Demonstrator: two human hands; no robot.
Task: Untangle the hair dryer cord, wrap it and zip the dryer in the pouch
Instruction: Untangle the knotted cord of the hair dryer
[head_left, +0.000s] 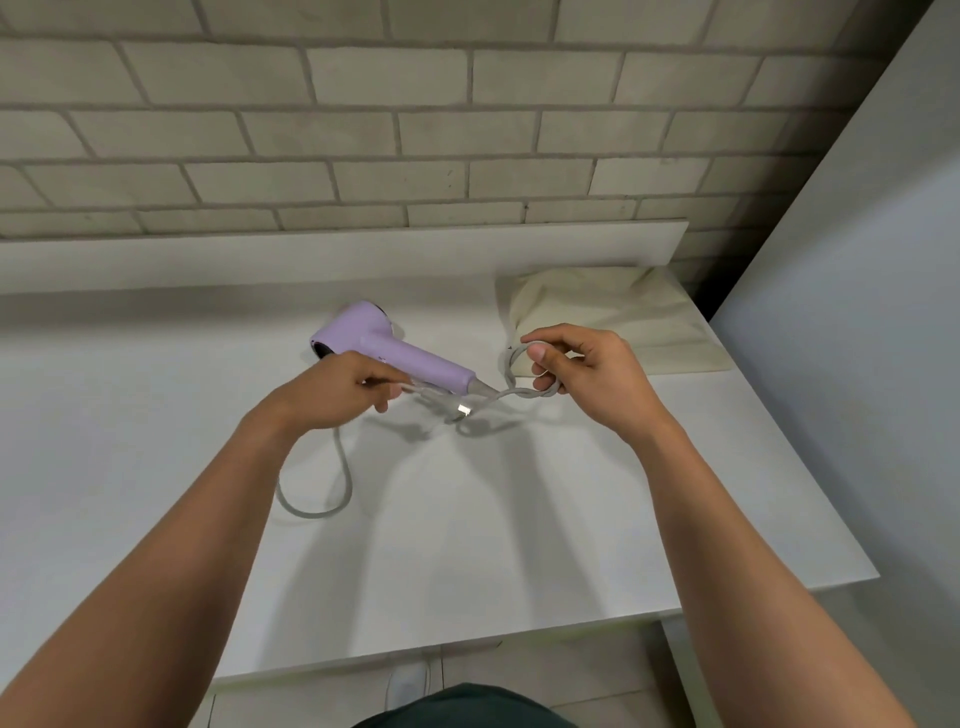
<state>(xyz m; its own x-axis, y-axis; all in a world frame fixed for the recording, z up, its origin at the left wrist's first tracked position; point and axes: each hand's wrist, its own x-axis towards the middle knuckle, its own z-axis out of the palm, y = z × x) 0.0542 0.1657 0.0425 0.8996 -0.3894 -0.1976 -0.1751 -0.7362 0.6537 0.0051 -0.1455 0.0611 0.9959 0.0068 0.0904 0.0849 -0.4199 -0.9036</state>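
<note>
Bare left hand (332, 388), right hand (587, 374), dark green garment (467, 707)

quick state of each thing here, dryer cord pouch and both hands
hair dryer: lying on its side on the table, outside the pouch
cord: twisted and looped, lifted between both hands, not wrapped
pouch: lying slack on the table, back right; zip not visible
left hand: pinches the cord by the plug
right hand: grips a loop of cord

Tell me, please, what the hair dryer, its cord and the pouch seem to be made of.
The hair dryer: likely matte lilac plastic; smooth moulded shell, no glare.
The cord: pale grey, probably rubbery sheathing; bends in limp loops.
The pouch: cream cloth, perhaps cotton; creased and slumped.
</note>
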